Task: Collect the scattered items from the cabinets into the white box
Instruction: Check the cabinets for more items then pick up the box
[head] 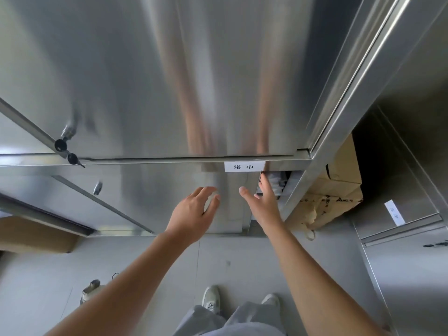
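We reach for the packed items in the lower cabinet.

The items (pixel 282 180), grey and white flat packs, lie stacked inside the lower cabinet. We see them only through the narrow gap at the right end of its sliding door (pixel 169 190), just below the paper label (pixel 243 166). They lie flat with their edges towards us; too little shows to tell their long axis. Our right hand (pixel 266 202) stretches into that gap, fingers straight and holding nothing, though we cannot confirm contact with the stack. Our left hand (pixel 191 212) hangs spread and empty before the door face, likely ready to slide it wider, since the gap looks tight. The white box is not in view.
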The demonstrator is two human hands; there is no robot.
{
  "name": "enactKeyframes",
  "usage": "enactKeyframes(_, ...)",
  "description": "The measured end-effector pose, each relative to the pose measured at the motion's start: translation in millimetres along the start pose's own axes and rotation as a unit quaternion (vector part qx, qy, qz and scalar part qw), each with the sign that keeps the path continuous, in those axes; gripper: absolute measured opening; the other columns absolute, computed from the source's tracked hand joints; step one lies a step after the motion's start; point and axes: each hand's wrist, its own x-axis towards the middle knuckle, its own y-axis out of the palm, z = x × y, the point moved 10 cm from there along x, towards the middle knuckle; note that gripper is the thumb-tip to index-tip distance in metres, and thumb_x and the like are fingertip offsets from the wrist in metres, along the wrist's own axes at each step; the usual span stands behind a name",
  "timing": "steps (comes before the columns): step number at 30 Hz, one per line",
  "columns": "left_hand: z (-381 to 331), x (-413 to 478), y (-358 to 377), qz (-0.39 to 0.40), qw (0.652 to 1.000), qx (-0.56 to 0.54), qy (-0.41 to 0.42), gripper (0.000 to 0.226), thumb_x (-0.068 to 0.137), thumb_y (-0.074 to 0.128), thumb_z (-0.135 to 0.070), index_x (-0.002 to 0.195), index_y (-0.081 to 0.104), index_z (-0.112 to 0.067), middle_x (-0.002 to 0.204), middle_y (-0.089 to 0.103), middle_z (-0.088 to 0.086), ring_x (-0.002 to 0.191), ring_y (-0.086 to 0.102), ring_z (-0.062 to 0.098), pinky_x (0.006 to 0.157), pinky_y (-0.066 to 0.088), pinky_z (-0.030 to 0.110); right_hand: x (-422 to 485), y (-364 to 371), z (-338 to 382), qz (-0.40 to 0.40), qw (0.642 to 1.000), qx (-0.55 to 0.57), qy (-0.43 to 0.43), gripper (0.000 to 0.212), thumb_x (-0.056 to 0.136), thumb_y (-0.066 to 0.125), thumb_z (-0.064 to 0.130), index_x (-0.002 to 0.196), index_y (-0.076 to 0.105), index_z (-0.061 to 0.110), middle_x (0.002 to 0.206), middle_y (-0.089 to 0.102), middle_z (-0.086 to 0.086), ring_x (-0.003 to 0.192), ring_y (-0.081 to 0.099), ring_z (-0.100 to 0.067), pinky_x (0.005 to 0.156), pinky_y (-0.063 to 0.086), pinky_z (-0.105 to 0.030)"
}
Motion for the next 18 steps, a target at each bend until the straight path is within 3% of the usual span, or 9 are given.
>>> enactKeyframes(9,56.2,-5.3,-21.6,0.006,1.000,0.012,-0.003,0.046,0.098,0.029,-0.057,0.125,0.055,-0.030,0.120,0.062,-0.013,0.107,0.061,0.012,0.084,0.049,0.032,-10.5,72.8,4.9,0.034,0.999,-0.014,-0.029,0.088,0.091,0.074,0.033,0.160,0.021,0.022,0.166,0.024,0.005,0.151,0.026,-0.010,0.122,0.029,-0.035)
enactKeyframes(14,96.0,-17.7,-37.5,-0.001,1.000,0.016,-0.018,0.062,0.092,0.021,-0.065,0.126,0.057,-0.028,0.121,0.062,-0.012,0.109,0.061,0.009,0.079,0.044,0.028,-13.8,118.1,8.4,0.028,0.998,-0.035,-0.036,0.087,0.088,0.073,0.039,0.159,0.025,0.025,0.164,0.030,0.006,0.149,0.030,-0.011,0.122,0.031,-0.040)
enactKeyframes(18,122.5,-27.1,-55.1,-0.020,0.999,0.021,-0.029,0.054,0.094,0.026,-0.062,0.124,0.058,-0.029,0.119,0.063,-0.011,0.103,0.062,0.011,0.076,0.040,0.027,-18.9,153.1,11.2,0.038,0.998,-0.026,-0.030,0.090,0.083,0.070,0.047,0.159,0.026,0.027,0.164,0.030,0.006,0.150,0.031,-0.014,0.122,0.031,-0.042)
